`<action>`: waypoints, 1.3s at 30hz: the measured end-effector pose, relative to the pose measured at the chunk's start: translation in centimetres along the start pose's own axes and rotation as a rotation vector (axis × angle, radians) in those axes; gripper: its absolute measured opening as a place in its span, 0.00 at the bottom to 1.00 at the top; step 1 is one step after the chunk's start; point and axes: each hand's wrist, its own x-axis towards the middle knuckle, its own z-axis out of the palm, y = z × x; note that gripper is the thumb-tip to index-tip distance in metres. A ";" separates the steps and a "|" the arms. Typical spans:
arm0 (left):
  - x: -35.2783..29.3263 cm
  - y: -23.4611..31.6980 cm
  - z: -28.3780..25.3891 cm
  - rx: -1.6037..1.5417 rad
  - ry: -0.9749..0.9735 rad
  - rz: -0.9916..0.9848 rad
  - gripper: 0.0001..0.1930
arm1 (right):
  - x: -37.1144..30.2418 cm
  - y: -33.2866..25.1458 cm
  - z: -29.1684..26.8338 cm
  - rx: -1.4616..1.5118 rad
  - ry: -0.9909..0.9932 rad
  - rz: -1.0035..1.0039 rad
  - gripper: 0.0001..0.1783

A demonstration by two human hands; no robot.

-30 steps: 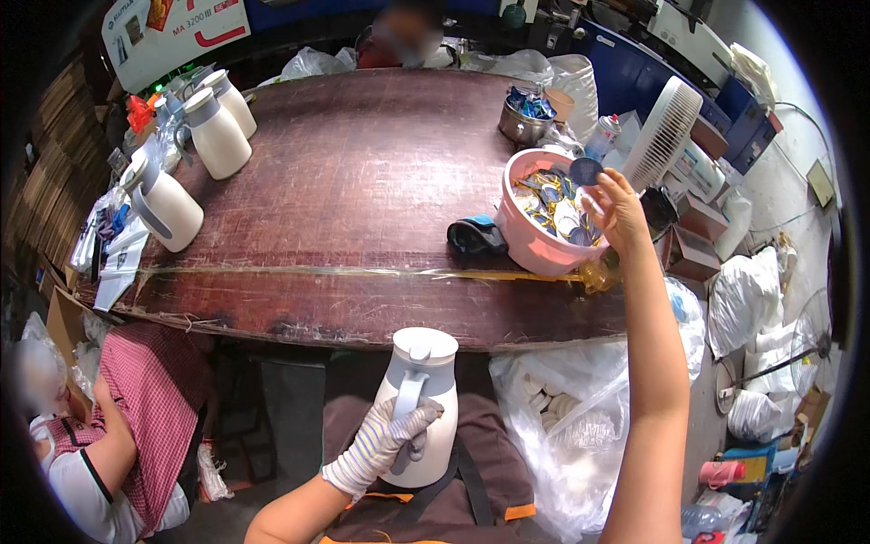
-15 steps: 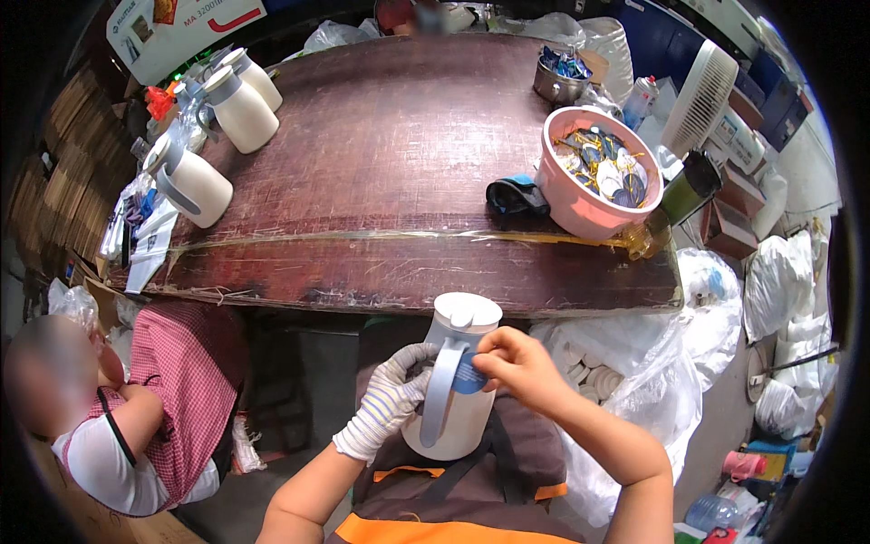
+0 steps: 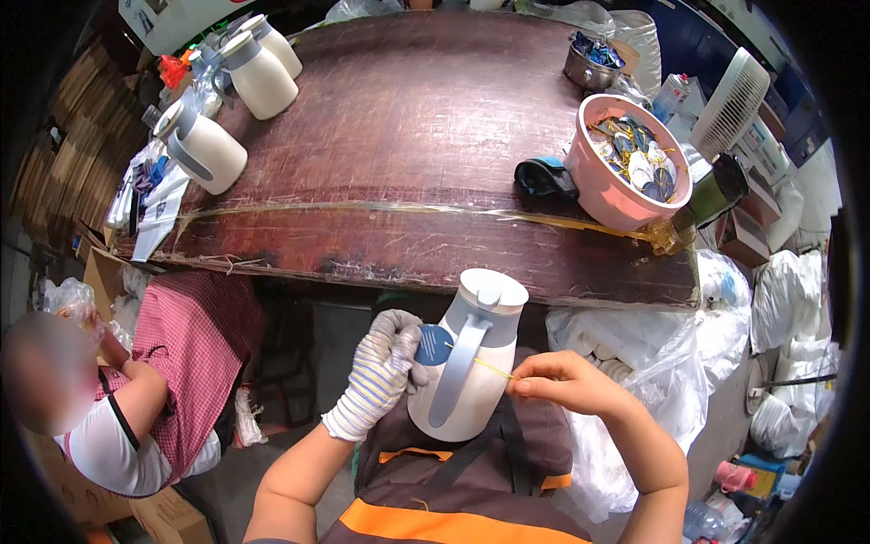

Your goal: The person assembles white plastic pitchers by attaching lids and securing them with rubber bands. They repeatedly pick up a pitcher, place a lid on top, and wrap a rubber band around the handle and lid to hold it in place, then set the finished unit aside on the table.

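Note:
A cream jug (image 3: pixel 478 399) with a grey-blue handle and a white lid rests upright on my lap, handle toward me. My gloved left hand (image 3: pixel 381 363) pinches a round dark-blue hang tag (image 3: pixel 433 345) at the left of the handle. From the tag a yellow cord (image 3: pixel 495 367) runs behind the handle and out on its right. The end of that cord is held between thumb and fingertips of my bare right hand (image 3: pixel 557 383), which is beside the jug's right side.
Three similar jugs (image 3: pixel 210 152) stand on the far left of the wooden table (image 3: pixel 399 136). A pink bucket (image 3: pixel 616 195) full of round tags stands at the right. A person in a checked apron (image 3: pixel 195 331) sits on my left; a plastic bag (image 3: pixel 652 363) with white discs lies right.
The tag has passed from my right hand to my left, moving from the handle's right side to its left. My right hand has drawn rightward with the cord. The view has shifted slightly.

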 end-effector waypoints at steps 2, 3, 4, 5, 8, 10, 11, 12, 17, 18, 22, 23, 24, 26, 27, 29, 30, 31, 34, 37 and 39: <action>0.5 -0.1 -0.1 -0.106 0.031 0.097 0.10 | 0.1 -0.5 0.3 0.151 -0.013 -0.277 0.12; 0.5 0.7 0.1 -0.148 0.037 0.102 0.11 | 0.2 -0.5 0.3 0.110 0.018 -0.321 0.13; 0.9 0.7 0.4 -0.137 0.059 0.190 0.12 | 0.7 -0.4 0.6 0.185 0.027 -0.341 0.14; 1.1 0.7 0.7 -0.126 0.081 0.279 0.13 | 1.2 -0.4 1.1 0.261 0.036 -0.361 0.15; -0.2 2.1 1.1 -0.101 -0.050 0.223 0.18 | 2.5 -1.6 3.0 0.374 0.094 -0.275 0.20; -0.6 1.6 1.0 0.014 -0.097 0.339 0.21 | 3.2 -2.5 3.7 0.229 0.152 -0.268 0.22; -0.9 1.3 1.1 0.023 -0.093 0.345 0.21 | 3.4 -2.8 4.0 0.157 0.181 -0.264 0.23; -0.9 1.4 1.2 0.167 -0.124 0.479 0.20 | 3.6 -3.0 4.3 0.178 0.143 -0.240 0.27; -1.9 1.5 1.7 0.148 -0.204 0.529 0.19 | 3.8 -3.0 4.2 -0.121 0.212 -0.268 0.19; -2.0 1.4 2.1 -0.041 -0.125 0.388 0.19 | 3.6 -3.1 4.2 -0.189 0.255 -0.269 0.18; -0.5 0.8 2.3 -0.362 -0.299 -0.105 0.27 | 4.3 -2.6 4.7 -0.490 0.379 -0.510 0.15; -0.3 -0.9 1.9 -0.335 -0.291 -0.210 0.32 | 4.4 -2.3 4.3 -0.529 0.422 -0.553 0.13; -0.4 -0.9 1.9 -0.325 -0.302 -0.192 0.32 | 4.7 -2.1 3.0 -0.624 0.485 -0.600 0.12; -0.8 0.4 1.9 -0.281 -0.255 -0.159 0.32 | 4.1 -1.5 0.0 -0.663 0.631 -0.554 0.10; -0.8 1.1 1.7 -0.319 -0.220 -0.161 0.31 | 3.5 -1.0 -1.6 -0.606 0.712 -0.468 0.09; -0.7 1.4 0.4 -0.237 -0.191 -0.163 0.29 | 1.6 0.2 -2.7 -0.528 0.684 -0.353 0.08; -0.7 0.6 0.0 -0.281 -0.164 -0.125 0.27 | 1.0 1.2 -1.9 -0.474 0.632 -0.327 0.09; -0.8 0.6 -0.2 -0.273 -0.135 -0.115 0.27 | 0.4 2.4 -1.0 -0.418 0.586 -0.296 0.09; -1.2 1.3 -1.3 -0.218 -0.100 -0.103 0.26 | -0.4 3.7 1.8 -0.221 0.472 -0.187 0.09; -1.2 3.0 -1.4 -0.110 -0.099 -0.047 0.22 | 0.2 4.1 3.2 -0.267 0.418 -0.281 0.09; -1.0 3.4 -1.3 -0.020 -0.149 -0.015 0.22 | 0.2 3.1 4.9 -0.534 0.325 -0.420 0.08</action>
